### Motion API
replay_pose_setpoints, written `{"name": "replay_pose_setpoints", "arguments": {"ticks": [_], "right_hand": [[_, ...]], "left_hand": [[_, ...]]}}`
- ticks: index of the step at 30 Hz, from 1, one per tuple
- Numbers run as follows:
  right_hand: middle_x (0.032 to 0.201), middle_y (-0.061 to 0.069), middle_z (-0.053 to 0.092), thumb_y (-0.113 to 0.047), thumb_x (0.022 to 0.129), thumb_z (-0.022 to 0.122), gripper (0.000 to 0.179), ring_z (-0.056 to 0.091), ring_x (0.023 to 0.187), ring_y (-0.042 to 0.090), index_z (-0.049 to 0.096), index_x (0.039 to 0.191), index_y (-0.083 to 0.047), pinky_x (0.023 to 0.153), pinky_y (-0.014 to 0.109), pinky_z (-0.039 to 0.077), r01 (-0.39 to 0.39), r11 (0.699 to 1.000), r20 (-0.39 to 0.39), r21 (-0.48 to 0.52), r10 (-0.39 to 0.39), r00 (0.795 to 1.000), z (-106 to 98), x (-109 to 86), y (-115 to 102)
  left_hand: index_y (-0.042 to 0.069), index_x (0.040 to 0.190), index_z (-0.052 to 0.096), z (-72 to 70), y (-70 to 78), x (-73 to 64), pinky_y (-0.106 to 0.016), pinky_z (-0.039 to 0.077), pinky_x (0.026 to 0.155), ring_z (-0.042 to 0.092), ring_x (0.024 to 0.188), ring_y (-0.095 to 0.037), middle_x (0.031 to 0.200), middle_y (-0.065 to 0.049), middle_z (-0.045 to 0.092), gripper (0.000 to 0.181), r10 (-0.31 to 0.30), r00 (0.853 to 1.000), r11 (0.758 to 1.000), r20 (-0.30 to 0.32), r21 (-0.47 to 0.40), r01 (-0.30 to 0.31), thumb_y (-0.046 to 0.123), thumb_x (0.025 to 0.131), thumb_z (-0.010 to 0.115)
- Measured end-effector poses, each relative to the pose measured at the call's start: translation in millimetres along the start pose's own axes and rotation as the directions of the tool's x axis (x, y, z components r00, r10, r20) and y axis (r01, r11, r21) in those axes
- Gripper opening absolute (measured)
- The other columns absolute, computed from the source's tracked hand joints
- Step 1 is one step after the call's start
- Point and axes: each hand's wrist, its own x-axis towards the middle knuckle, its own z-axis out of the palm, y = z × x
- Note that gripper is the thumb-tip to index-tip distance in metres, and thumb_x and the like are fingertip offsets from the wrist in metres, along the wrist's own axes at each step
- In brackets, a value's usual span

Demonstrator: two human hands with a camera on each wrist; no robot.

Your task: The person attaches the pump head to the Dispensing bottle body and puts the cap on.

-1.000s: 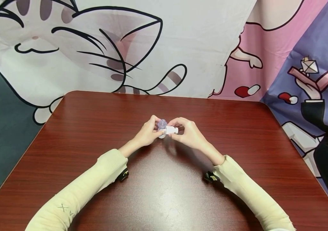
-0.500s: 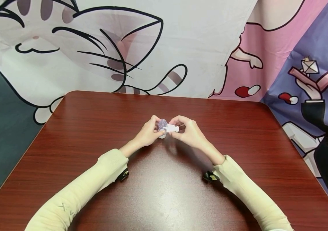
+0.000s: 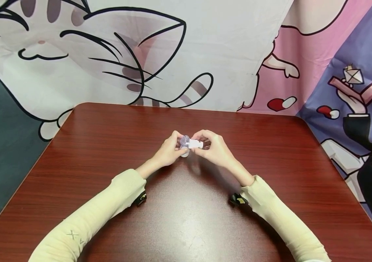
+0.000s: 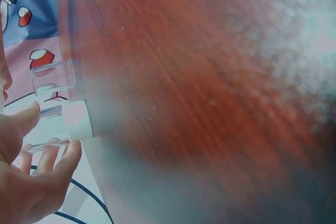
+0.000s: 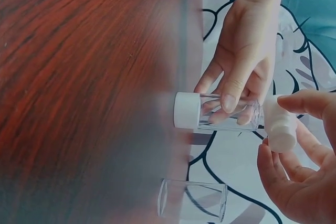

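Note:
A clear small bottle (image 5: 218, 121) with a white base (image 5: 187, 110) is held in my left hand (image 3: 167, 150), pinched between thumb and fingers. My right hand (image 3: 214, 149) pinches a white pump-like top (image 5: 279, 124) with thumb and fingertips. In the right wrist view, that top lies crosswise at the bottle's open neck; whether they touch I cannot tell. A clear tubular cap (image 5: 193, 201) appears beside the bottle in both wrist views. The head view does not show it plainly, and what it rests on is unclear.
Both hands are over a reddish-brown wooden table (image 3: 186, 203), toward its far side. Behind it hangs a printed cloth (image 3: 231, 47) with a cat and other cartoon figures. Dark devices (image 3: 238, 199) sit at both wrists.
My right hand has shifted slightly toward the far side with the white top. The left hand and the bottle stay almost where they were.

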Motion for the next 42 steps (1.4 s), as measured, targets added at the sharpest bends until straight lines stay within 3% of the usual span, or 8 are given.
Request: {"name": "replay_pose_setpoints", "arguments": {"ticks": [5, 13, 27, 35, 42], "right_hand": [[0.092, 0.008, 0.065, -0.006, 0.077, 0.076, 0.027, 0.064, 0.079, 0.021, 0.065, 0.102, -0.009, 0.072, 0.048, 0.057, 0.009, 1.0, -0.022, -0.01, -0.009, 1.0, -0.4, -1.8, 0.7], [0.094, 0.006, 0.065, -0.007, 0.078, 0.076, 0.026, 0.063, 0.081, 0.018, 0.066, 0.103, -0.01, 0.074, 0.035, 0.057, 0.01, 0.999, -0.053, -0.046, -0.012, 0.999, 0.1, -0.6, 1.2], [0.101, 0.008, 0.066, -0.006, 0.078, 0.075, 0.027, 0.064, 0.082, 0.018, 0.068, 0.104, -0.008, 0.074, 0.03, 0.057, 0.024, 0.999, -0.117, -0.049, -0.029, 0.993, 1.6, 2.6, -0.1], [0.101, 0.008, 0.065, -0.003, 0.076, 0.075, 0.028, 0.061, 0.077, 0.02, 0.069, 0.104, -0.007, 0.069, 0.045, 0.054, 0.024, 0.999, -0.142, -0.04, -0.03, 0.989, 4.1, 4.4, -2.4], [0.1, 0.008, 0.064, -0.003, 0.077, 0.075, 0.028, 0.06, 0.077, 0.018, 0.069, 0.104, -0.007, 0.069, 0.045, 0.054, 0.025, 0.999, -0.168, -0.033, -0.031, 0.985, 8.2, 4.0, -1.7]], "left_hand": [[-0.002, 0.117, 0.039, 1.1, 0.4, 0.2, -0.035, 0.056, 0.087, 0.064, 0.101, -0.031, 0.114, -0.022, 0.059, 0.041, 0.008, 1.0, 1.0, -0.003, -0.007, -0.008, 0.005, 0.088, 0.067], [-0.002, 0.117, 0.039, 0.1, 1.0, 0.3, -0.037, 0.056, 0.087, 0.064, 0.102, -0.031, 0.115, -0.023, 0.059, 0.042, 0.006, 1.0, 1.0, -0.002, 0.012, -0.006, 0.006, 0.088, 0.068], [-0.004, 0.116, 0.04, 0.8, 1.7, 0.8, -0.037, 0.056, 0.087, 0.065, 0.1, -0.032, 0.114, -0.024, 0.06, 0.043, 0.02, 0.999, 1.0, -0.027, 0.023, -0.02, 0.006, 0.086, 0.07], [-0.003, 0.116, 0.041, -0.6, 2.9, -0.2, -0.038, 0.056, 0.086, 0.064, 0.1, -0.032, 0.112, -0.024, 0.06, 0.044, 0.02, 0.999, 0.999, -0.026, 0.035, -0.019, 0.007, 0.086, 0.071], [-0.003, 0.116, 0.041, -0.8, 1.4, -0.4, -0.038, 0.056, 0.087, 0.064, 0.1, -0.032, 0.112, -0.024, 0.06, 0.044, -0.001, 1.0, 1.0, -0.014, 0.028, 0.001, 0.008, 0.086, 0.071]]}}
